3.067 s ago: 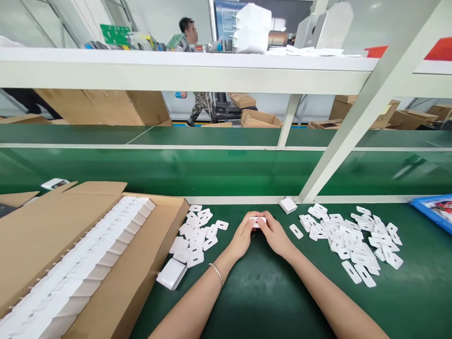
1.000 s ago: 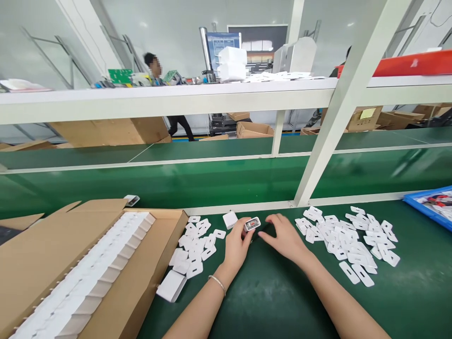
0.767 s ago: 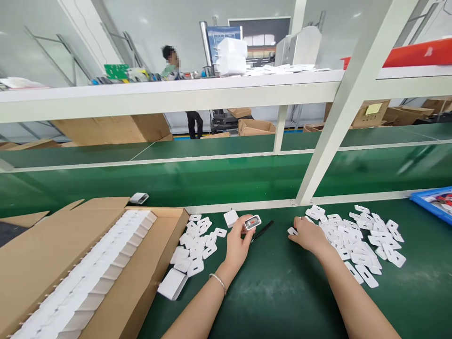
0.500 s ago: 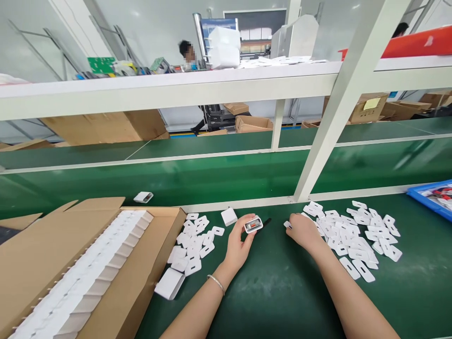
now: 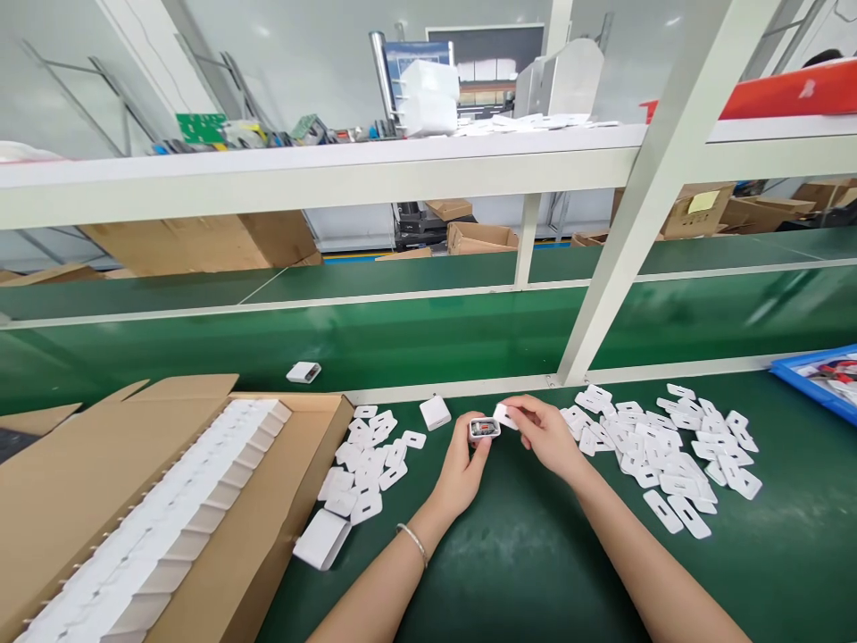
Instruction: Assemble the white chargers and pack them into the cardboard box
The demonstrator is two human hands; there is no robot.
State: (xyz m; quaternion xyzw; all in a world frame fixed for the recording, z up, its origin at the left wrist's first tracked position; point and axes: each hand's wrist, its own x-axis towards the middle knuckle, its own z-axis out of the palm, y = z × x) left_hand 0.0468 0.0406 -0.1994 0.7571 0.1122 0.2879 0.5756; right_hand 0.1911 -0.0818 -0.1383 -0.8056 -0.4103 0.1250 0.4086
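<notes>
My left hand (image 5: pixel 461 464) grips a small white plastic housing (image 5: pixel 485 430), its open end facing me and electronic parts showing inside. Between the fingertips of my right hand (image 5: pixel 545 435) is a small white end cap (image 5: pixel 505 416), held just right of the housing's opening. Whether the two touch, I cannot tell. A big pile of white caps (image 5: pixel 660 446) spreads to the right of my right hand. To the left lie a smaller group of white caps (image 5: pixel 367 460), a white housing (image 5: pixel 435 412) and a larger white housing (image 5: pixel 322 538).
At left, a cardboard box (image 5: pixel 268 536) holds a row of white housings (image 5: pixel 167 518). Another housing (image 5: pixel 303 372) sits on the green conveyor side. A slanted white post (image 5: pixel 643 196) rises behind the bench, under a shelf (image 5: pixel 321 179). A blue tray (image 5: pixel 817 379) stands far right.
My right hand has moved left from the cap pile, bringing a cap to the housing. The housing in my left hand has tilted slightly. The one at the back has shifted right.
</notes>
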